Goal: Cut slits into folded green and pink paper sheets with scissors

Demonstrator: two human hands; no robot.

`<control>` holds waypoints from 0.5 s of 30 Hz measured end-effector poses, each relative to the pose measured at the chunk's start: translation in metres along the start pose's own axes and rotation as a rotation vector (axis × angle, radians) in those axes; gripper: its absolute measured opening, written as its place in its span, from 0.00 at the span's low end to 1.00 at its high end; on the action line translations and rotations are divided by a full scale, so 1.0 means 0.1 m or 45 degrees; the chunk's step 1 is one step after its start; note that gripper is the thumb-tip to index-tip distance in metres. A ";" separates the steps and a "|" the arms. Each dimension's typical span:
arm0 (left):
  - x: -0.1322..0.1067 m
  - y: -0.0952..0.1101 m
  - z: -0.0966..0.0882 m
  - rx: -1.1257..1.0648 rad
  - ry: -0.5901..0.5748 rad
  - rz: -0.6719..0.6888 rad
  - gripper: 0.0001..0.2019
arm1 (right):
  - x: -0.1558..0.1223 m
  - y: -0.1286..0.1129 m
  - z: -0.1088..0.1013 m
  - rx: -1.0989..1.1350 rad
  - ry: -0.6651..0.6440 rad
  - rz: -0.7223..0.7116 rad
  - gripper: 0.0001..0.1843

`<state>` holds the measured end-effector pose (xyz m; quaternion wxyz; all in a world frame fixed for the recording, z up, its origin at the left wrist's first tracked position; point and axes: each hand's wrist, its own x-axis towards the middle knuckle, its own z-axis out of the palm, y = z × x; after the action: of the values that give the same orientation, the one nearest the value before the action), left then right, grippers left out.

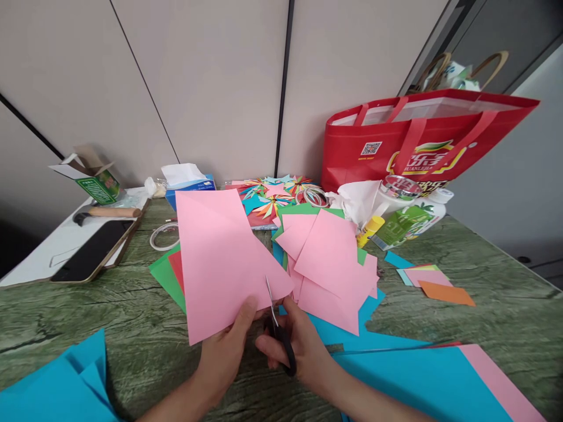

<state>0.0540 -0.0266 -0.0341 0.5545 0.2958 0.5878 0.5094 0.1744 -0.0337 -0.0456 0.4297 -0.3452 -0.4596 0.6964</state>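
Note:
My left hand (229, 351) pinches the lower edge of a large pink paper sheet (215, 258), held up over the green table (132, 328). My right hand (303, 346) grips black-handled scissors (278, 328) whose blades point up into the sheet's bottom right edge. Just right of the blades lies a pile of cut pink paper pieces (329, 264) on blue and green sheets.
Blue sheets (417, 375) lie at the near right and near left (65, 387). A red bag (417, 140) stands at the back right, with a glue stick (370, 230), a bottle (409, 220), tape rolls (163, 235), a tissue box (189, 181), paper stars (272, 196), and a phone (92, 252).

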 end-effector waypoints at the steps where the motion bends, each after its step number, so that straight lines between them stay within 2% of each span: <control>1: 0.00 -0.01 0.00 -0.013 -0.017 -0.020 0.18 | 0.00 0.00 0.00 0.009 -0.003 -0.012 0.25; 3: 0.00 -0.04 -0.01 -0.052 -0.035 -0.037 0.20 | 0.01 0.00 -0.01 0.034 -0.014 -0.044 0.28; 5: -0.01 -0.06 -0.01 -0.083 0.010 -0.002 0.22 | 0.01 0.00 -0.01 0.068 -0.026 -0.081 0.29; 15: -0.02 -0.11 -0.02 -0.098 0.053 0.069 0.23 | 0.02 -0.05 0.00 0.101 -0.047 -0.126 0.28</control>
<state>0.0550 -0.0318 -0.0436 0.5389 0.2795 0.5711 0.5525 0.1751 -0.0304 -0.0417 0.4682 -0.2919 -0.4561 0.6982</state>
